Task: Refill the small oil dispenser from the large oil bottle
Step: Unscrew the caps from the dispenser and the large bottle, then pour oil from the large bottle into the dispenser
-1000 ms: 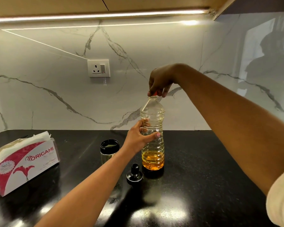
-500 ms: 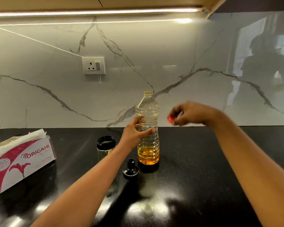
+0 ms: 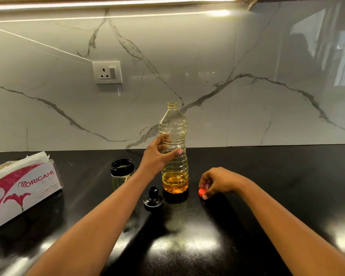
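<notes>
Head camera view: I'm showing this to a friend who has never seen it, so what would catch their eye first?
Probably the tall uncapped oil bottle standing mid-counter, oil only at its bottom, gripped by the left hand. Next, the red cap that the right hand holds at the black counter beside it. At far left lies a red-and-white tissue box.

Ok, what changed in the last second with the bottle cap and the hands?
The right hand took the red cap off the large oil bottle and carried it down to the counter, right of the bottle, fingers on it. The left hand kept gripping the bottle. Dispenser jar, its black spout lid and tissue box stayed put.
</notes>
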`<action>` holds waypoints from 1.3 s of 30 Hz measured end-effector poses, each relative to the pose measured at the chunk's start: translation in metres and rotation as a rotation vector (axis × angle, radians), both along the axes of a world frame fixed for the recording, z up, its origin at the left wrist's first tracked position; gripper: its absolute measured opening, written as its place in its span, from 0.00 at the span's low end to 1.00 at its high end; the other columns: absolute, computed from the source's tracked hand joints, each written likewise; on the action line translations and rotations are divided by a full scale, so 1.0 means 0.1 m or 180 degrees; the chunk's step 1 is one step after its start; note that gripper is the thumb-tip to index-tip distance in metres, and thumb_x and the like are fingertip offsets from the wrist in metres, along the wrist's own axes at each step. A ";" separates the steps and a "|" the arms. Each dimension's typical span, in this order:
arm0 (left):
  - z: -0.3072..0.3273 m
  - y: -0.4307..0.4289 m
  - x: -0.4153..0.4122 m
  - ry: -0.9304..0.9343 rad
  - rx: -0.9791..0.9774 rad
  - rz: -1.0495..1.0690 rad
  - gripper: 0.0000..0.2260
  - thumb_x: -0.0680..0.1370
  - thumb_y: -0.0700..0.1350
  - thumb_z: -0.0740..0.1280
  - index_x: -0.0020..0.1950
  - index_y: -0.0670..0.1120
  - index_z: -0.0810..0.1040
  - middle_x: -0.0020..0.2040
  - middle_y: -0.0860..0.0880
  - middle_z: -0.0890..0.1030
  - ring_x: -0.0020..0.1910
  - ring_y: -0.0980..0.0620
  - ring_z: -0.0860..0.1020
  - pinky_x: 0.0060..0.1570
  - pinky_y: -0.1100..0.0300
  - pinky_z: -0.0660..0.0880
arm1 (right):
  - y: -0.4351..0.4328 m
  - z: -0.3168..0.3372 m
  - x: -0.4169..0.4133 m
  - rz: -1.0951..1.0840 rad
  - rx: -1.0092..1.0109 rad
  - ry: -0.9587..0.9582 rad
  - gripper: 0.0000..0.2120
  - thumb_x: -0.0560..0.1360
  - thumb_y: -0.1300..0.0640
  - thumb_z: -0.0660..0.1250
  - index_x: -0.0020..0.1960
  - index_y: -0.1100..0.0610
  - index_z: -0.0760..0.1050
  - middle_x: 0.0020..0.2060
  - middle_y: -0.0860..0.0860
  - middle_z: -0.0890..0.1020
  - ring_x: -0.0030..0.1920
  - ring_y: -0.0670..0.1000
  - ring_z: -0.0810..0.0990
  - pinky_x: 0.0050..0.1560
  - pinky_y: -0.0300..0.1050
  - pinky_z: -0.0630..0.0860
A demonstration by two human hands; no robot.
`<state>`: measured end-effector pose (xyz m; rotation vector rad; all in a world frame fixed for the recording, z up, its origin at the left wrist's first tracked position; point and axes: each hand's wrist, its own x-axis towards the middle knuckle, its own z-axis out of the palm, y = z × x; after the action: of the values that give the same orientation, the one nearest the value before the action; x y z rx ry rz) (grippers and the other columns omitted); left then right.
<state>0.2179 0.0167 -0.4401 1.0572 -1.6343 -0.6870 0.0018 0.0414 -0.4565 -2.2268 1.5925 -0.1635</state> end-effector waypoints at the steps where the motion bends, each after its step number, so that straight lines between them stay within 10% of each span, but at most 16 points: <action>1: 0.00 0.00 -0.01 0.0011 0.0011 -0.0002 0.31 0.66 0.53 0.77 0.66 0.50 0.71 0.55 0.53 0.79 0.56 0.54 0.78 0.52 0.62 0.75 | -0.01 0.01 -0.01 -0.0009 -0.0007 -0.0013 0.19 0.68 0.53 0.75 0.57 0.53 0.78 0.50 0.48 0.81 0.52 0.47 0.78 0.55 0.42 0.75; 11: -0.02 0.30 0.03 0.0229 -0.0064 0.0003 0.49 0.62 0.64 0.75 0.77 0.51 0.57 0.74 0.51 0.66 0.71 0.54 0.65 0.70 0.55 0.65 | -0.03 0.39 0.30 -0.0166 -0.0483 -0.2562 0.28 0.73 0.47 0.68 0.70 0.54 0.66 0.55 0.47 0.75 0.55 0.45 0.74 0.49 0.38 0.74; 19: -0.12 0.93 0.69 0.0506 -0.1386 0.0726 0.22 0.73 0.49 0.70 0.66 0.55 0.72 0.66 0.56 0.74 0.67 0.59 0.72 0.64 0.62 0.69 | -0.14 0.40 0.75 -0.0248 -0.0581 -0.3045 0.37 0.65 0.47 0.75 0.69 0.53 0.63 0.60 0.50 0.75 0.60 0.50 0.74 0.57 0.45 0.73; 27: -0.43 0.46 1.30 0.1181 0.0542 0.0205 0.44 0.64 0.59 0.75 0.75 0.55 0.58 0.69 0.49 0.71 0.69 0.48 0.69 0.70 0.45 0.64 | -0.28 0.31 0.99 -0.0655 -0.1025 -0.3111 0.38 0.63 0.46 0.77 0.66 0.53 0.63 0.60 0.53 0.75 0.60 0.55 0.75 0.61 0.55 0.74; 39: -0.53 0.35 1.44 0.1052 0.0995 -0.0822 0.30 0.54 0.56 0.82 0.55 0.54 0.83 0.52 0.47 0.82 0.51 0.48 0.78 0.51 0.54 0.76 | -0.22 0.31 1.06 -0.0510 -0.1777 -0.2828 0.33 0.65 0.50 0.77 0.62 0.56 0.64 0.53 0.48 0.74 0.53 0.49 0.75 0.51 0.41 0.72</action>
<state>0.3621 0.0516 -0.4933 0.8953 -1.4127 -1.2521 0.1075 0.0194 -0.4251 -1.8797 1.2668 -1.5529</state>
